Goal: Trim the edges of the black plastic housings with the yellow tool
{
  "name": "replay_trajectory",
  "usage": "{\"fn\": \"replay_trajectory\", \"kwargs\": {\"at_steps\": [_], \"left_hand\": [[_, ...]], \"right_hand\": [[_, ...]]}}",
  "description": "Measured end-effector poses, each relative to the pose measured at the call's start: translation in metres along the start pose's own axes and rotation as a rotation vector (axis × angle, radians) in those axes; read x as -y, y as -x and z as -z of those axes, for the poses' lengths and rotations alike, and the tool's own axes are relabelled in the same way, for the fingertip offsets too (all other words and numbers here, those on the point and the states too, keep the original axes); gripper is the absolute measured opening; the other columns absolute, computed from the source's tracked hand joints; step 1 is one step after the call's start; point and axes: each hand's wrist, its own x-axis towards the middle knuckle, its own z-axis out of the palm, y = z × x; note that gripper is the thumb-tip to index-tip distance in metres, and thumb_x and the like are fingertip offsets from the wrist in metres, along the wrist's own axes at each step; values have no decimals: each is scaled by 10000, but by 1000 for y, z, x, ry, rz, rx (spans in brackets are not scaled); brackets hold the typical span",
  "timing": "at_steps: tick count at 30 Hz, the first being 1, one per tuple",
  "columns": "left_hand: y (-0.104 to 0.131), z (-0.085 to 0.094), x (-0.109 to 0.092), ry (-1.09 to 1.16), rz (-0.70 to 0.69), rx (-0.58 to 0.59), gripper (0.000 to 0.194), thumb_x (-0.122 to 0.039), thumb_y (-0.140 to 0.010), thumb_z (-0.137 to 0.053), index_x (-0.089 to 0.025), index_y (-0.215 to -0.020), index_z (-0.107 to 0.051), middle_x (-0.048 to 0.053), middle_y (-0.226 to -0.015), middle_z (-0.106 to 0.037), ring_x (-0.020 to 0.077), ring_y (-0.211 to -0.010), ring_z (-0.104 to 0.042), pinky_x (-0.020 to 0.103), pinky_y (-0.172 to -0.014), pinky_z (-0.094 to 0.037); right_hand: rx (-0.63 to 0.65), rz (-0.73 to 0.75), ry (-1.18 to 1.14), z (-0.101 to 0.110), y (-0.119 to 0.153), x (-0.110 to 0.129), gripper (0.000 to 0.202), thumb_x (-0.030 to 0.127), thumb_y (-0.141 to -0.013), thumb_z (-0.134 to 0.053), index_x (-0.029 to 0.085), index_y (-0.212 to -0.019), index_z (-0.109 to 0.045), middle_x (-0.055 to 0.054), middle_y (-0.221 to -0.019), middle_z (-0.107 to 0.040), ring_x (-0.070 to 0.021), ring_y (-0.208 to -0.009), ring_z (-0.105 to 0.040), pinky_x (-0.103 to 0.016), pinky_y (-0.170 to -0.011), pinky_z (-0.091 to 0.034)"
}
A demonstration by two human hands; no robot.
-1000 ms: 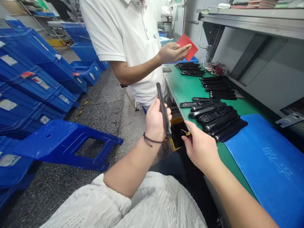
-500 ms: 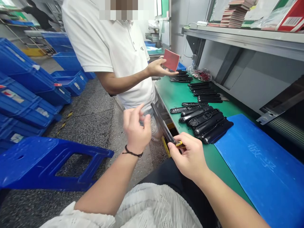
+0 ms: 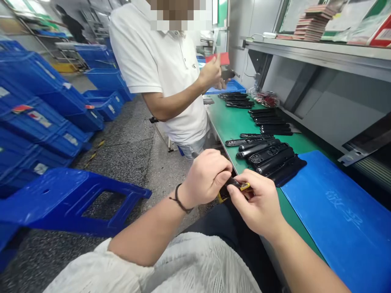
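My left hand (image 3: pixel 207 177), with a dark cord round its wrist, is closed over one part of a long black plastic housing (image 3: pixel 233 182) and hides most of it. The near end of that housing is pinched by my right hand (image 3: pixel 258 199). A small yellow piece (image 3: pixel 244 186) pokes out between the right fingers; I cannot make out what it belongs to. Both hands are close together above my lap, beside the bench edge. Several similar black housings (image 3: pixel 265 152) lie in a row on the green bench top (image 3: pixel 233 122), some with their hollow inner side up.
A person in a white shirt (image 3: pixel 159 53) stands ahead, holding a red sheet (image 3: pixel 221 59). Blue crates (image 3: pixel 45 114) are stacked at the left behind a blue plastic stool (image 3: pixel 70 195). A blue mat (image 3: pixel 339 199) covers the near bench, below a metal shelf (image 3: pixel 305 49).
My left hand has moved right and closed on the black housing, which was held only by my right hand. The other person's hands have come together near the red sheet.
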Motion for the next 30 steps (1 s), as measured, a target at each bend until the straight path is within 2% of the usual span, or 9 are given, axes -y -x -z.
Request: {"fn": "replay_trajectory", "kwargs": {"at_steps": [3, 6, 9, 11, 13, 15, 21, 27, 30], "left_hand": [[2, -11, 9, 112, 33, -95, 441, -308, -1080, -346, -200, -673, -476, 6, -586, -478, 153, -549, -419, 343, -611, -347], [3, -10, 13, 245, 49, -96, 437, -296, -1072, -363, -199, -661, -475, 9, -579, -484, 145, -534, -414, 337, -594, -329], [0, -7, 12, 311, 43, -56, 445, -301, -1063, -365, -204, -643, -476, 16, -562, -491, 153, -528, -428, 339, -598, -346], [-1, -7, 10, 332, 40, -41, 450, -301, -1059, -365, -207, -633, -473, 18, -551, -488, 156, -527, -426, 342, -602, -352], [-2, -9, 8, 349, 21, -22, 448, -298, -1056, -368, -209, -630, -474, 16, -542, -483, 158, -524, -424, 346, -609, -360], [-3, -10, 7, 365, -20, -1, 424, -280, -1048, -373, -212, -644, -480, 15, -538, -483, 161, -522, -423, 350, -615, -371], [-3, -12, 7, 373, -80, 4, 369, -231, -1024, -399, -207, -669, -497, 12, -544, -486, 156, -504, -429, 347, -599, -364], [1, -15, 3, 323, 22, -75, 394, -229, -1042, -389, -203, -656, -461, -1, -558, -440, 141, -507, -401, 333, -571, -317], [6, -20, -2, 329, 133, -117, 427, -255, -1057, -391, -199, -639, -455, -3, -557, -427, 137, -510, -394, 329, -561, -293]], "right_hand": [[145, 44, 18, 10, -1, 10, 140, 300, -988, -688, 180, -1034, -634, 0, -842, -615, -125, -722, -540, -254, -657, -425], [191, 215, 182, 25, -4, 9, 176, 188, -1065, -494, 157, -1197, -605, -37, -897, -604, -154, -780, -507, -289, -702, -409], [200, 320, 334, 33, -6, 1, 228, 154, -1074, -400, 150, -1081, -627, -29, -803, -535, -161, -722, -418, -301, -658, -331], [219, 305, 335, 31, -5, -1, 255, 348, -1086, -491, 148, -1010, -631, -21, -782, -528, -158, -705, -413, -305, -647, -316], [220, 278, 312, 24, -3, -1, 438, 574, -1040, -553, 152, -951, -632, -14, -773, -537, -154, -697, -427, -303, -644, -312], [202, 254, 308, 16, -1, 0, 546, 685, -1010, -532, 161, -883, -620, -7, -756, -537, -147, -684, -422, -300, -632, -294], [186, 237, 358, 6, -1, 3, 541, 631, -1053, -494, 183, -751, -530, 18, -703, -498, -131, -650, -352, -301, -605, -231], [107, 334, 463, 10, -1, 1, 543, 579, -1065, -513, 189, -688, -498, 16, -668, -449, -147, -638, -282, -319, -593, -176], [38, 405, 578, 10, -1, 1, 549, 563, -1087, -463, 193, -686, -521, -2, -672, -441, -168, -662, -277, -331, -610, -186]]}}
